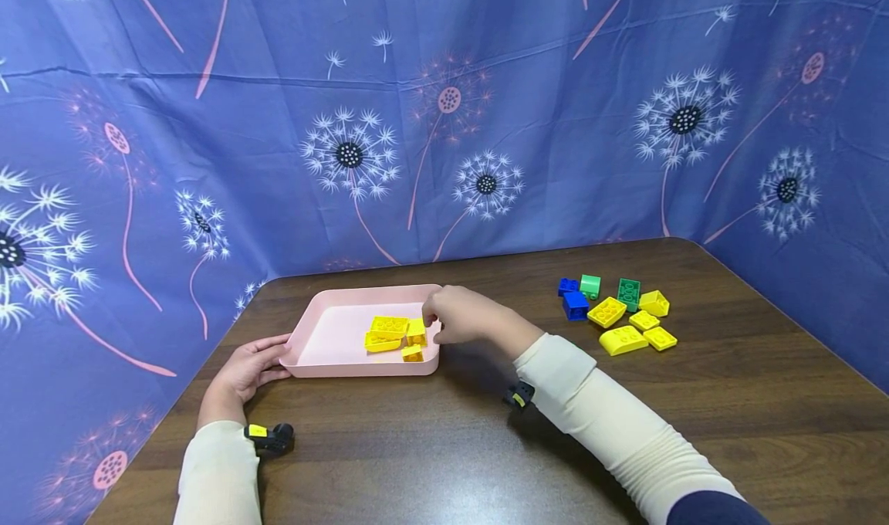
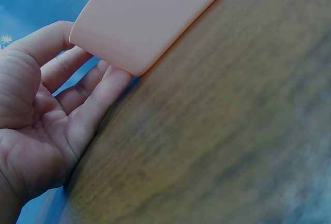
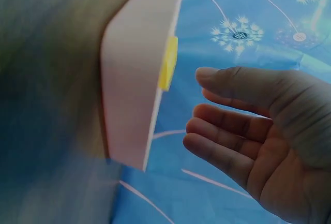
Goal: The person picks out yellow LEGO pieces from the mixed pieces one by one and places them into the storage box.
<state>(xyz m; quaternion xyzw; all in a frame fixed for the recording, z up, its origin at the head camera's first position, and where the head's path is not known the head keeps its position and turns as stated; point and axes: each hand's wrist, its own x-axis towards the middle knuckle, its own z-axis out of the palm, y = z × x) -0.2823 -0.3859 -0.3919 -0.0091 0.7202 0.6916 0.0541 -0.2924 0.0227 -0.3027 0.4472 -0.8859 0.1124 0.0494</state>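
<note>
The pink tray (image 1: 326, 338) sits on the table (image 1: 444, 432), left of centre, with a little cluster of yellow bricks (image 1: 394, 335) bunched at its right end. The left hand (image 1: 245, 369) rests at the tray's near-left corner; in the wrist view its fingers (image 2: 98, 89) are relaxed, cupping the corner with the thumb over the rim, more a steadying touch than a real grip. The right hand (image 1: 464, 316) hovers above the tray's right edge with fingers loosely spread and nothing between them, just beside the bricks.

Stuff I'd worry about: the load is all at one end, and the left hand is only lightly on the opposite corner, so bumping the right rim could make the tray skid or swivel. The bricks are stacked loosely near the wall, so a careless knuckle might pop one out over the low edge.

The loose pile (image 1: 618, 313) of blue, green and yellow bricks lies well apart on the right. Sweeping the sleeve (image 1: 611, 417) back there could scatter them toward the table's edge.
</note>
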